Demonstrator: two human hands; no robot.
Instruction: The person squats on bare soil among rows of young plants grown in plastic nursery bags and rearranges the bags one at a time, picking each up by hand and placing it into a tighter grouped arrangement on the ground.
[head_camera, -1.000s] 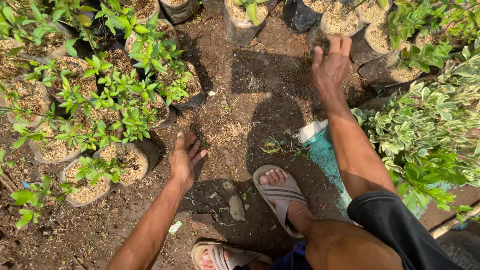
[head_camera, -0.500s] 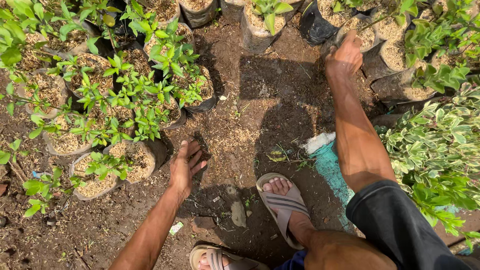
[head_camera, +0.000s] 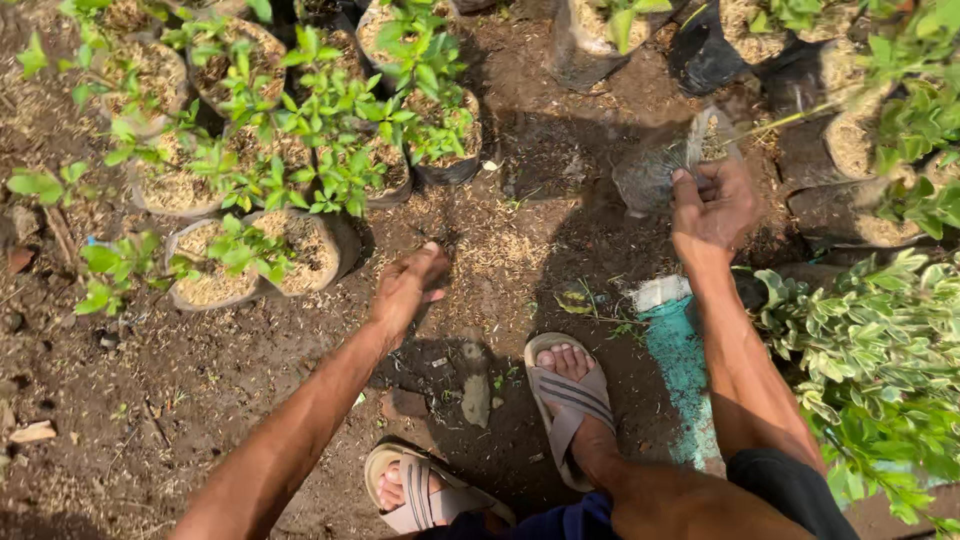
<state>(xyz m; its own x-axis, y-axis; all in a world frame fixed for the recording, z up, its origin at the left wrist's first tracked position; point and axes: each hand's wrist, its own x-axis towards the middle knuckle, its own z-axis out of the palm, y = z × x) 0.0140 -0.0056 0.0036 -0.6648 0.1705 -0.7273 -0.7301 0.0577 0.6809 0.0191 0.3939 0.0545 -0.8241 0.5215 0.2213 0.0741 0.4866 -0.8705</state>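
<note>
We see the right hand (head_camera: 712, 208) closed round the rim of a dark plastic grow bag (head_camera: 668, 170), fingers curled and pinching its edge — the bag sits tilted on the soil just above and left of that hand, touching it, with pale filling showing at its mouth. Our left hand (head_camera: 408, 287) hangs loosely half-curled over bare ground, holding nothing, just right of a cluster of bagged seedlings (head_camera: 290, 150). The nearest of those bags (head_camera: 305, 250) lies beside its wrist — near, not touching. Two sandalled feet (head_camera: 570, 400) stand below, by a teal sack (head_camera: 680, 360).
</note>
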